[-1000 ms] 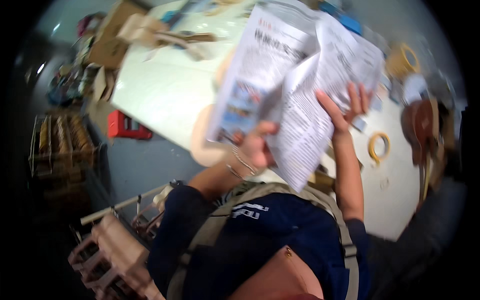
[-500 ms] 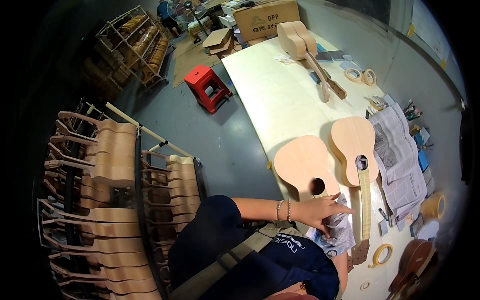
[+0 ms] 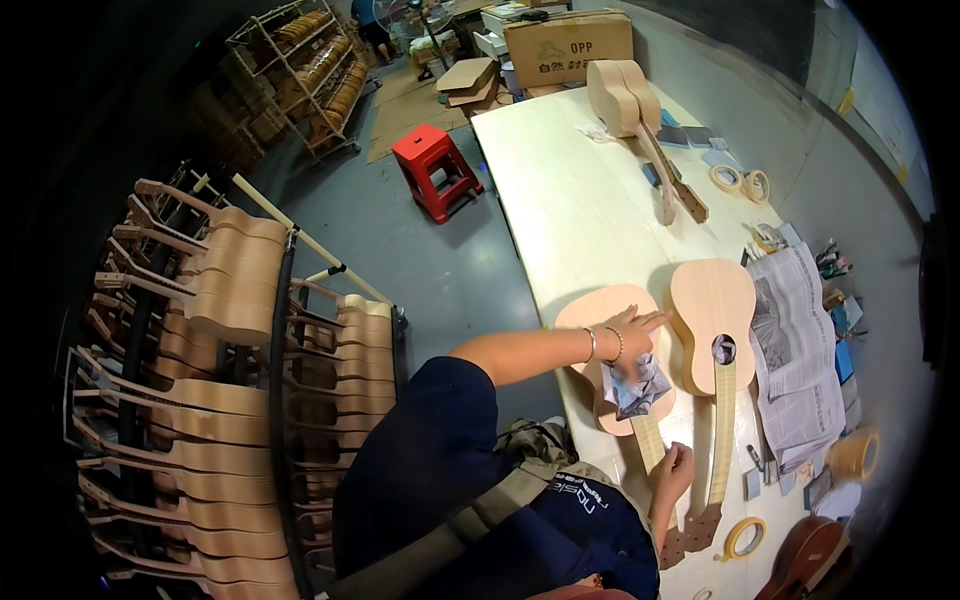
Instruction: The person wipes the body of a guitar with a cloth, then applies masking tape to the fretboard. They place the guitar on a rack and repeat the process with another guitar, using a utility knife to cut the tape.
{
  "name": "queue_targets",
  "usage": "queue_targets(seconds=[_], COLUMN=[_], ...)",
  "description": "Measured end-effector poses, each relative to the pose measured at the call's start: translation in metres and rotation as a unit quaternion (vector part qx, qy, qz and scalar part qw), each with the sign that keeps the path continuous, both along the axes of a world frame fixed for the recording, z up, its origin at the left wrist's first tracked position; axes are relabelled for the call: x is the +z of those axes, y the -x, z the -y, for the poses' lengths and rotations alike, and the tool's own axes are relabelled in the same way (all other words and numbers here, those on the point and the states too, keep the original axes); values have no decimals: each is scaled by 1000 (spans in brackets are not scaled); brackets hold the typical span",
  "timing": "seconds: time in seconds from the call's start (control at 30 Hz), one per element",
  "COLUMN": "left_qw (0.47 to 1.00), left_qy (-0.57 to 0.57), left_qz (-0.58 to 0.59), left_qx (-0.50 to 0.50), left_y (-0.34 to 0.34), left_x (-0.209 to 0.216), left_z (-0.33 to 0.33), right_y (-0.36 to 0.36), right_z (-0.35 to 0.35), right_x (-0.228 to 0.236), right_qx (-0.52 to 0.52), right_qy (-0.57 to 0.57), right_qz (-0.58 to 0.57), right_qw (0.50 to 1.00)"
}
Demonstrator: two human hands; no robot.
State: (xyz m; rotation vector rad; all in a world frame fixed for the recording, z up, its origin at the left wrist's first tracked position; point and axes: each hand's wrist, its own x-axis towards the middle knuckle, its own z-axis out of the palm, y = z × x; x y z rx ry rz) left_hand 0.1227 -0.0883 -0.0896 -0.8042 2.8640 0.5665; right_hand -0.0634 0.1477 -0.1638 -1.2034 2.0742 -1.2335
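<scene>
An unfinished pale wooden guitar (image 3: 590, 310) lies face up on the table in front of me, its fretted neck (image 3: 648, 440) pointing toward me. Crumpled newspaper (image 3: 645, 390) covers its soundhole. My left hand (image 3: 632, 338) is over the body, with one finger stretched out and its blurred thumb side on the paper. Over the neck, my right hand (image 3: 674, 472) is closed with curled fingers; whether anything is in them is hidden. A second pale guitar (image 3: 712, 300) lies alongside on the right, with crumpled paper (image 3: 723, 348) in its soundhole.
Spread newspaper (image 3: 795, 350) and tape rolls (image 3: 742, 538) lie along the table's right side. More guitar bodies (image 3: 620, 95) stand at the far end. Racks of guitars (image 3: 235, 270) fill the left, beyond which stands a red stool (image 3: 435, 170). A brown guitar (image 3: 805, 560) is at lower right.
My left hand has moved the crumpled newspaper away from me onto the nearer guitar's soundhole, which showed dark before. My right hand has come into sight over the neck. The view has shifted slightly.
</scene>
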Motion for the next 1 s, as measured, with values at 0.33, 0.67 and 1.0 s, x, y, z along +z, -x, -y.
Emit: queue_targets(seconds=[0.33,0.67,1.0], left_qw=[998,989,982], left_qy=[31,18,63], left_qz=[53,-127,117], left_qx=[-21,-75,-136], left_y=[24,5,40], left_x=[-3,8,17], left_z=[-11,-33,29], right_y=[-14,-13,-13], right_z=[3,3,7], right_x=[20,19,15], right_qx=[4,10,20], right_qy=[-89,-87,-98], right_qz=[-96,-113,-129], right_qw=[991,990,987])
